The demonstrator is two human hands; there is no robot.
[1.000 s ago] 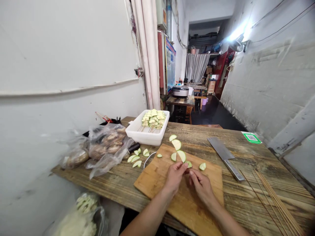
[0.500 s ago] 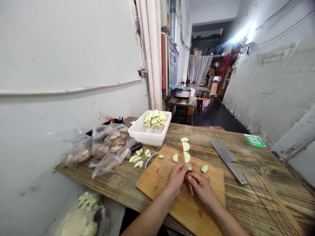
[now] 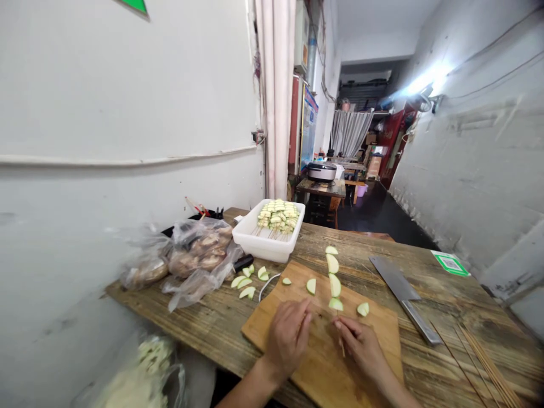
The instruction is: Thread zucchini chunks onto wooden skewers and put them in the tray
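My right hand (image 3: 362,345) pinches a thin bamboo skewer (image 3: 334,283) carrying several pale green vegetable slices, which points away from me over the wooden cutting board (image 3: 297,357). My left hand (image 3: 288,335) hovers over the board just left of the skewer, fingers loosely curled, holding nothing I can see. Loose slices lie on the board at the middle (image 3: 311,285) and right (image 3: 362,309).
A cleaver (image 3: 403,294) lies right of the board, with bare skewers (image 3: 484,362) further right. A white tub (image 3: 267,241) of finished skewers stands behind. Plastic bags of mushrooms (image 3: 191,255) and loose slices (image 3: 246,282) lie left. Another bag (image 3: 140,374) sits below the table edge.
My left hand has let go of the skewer's slices and moved left and down. Another slice now sits on the skewer. The view has tilted up slightly.
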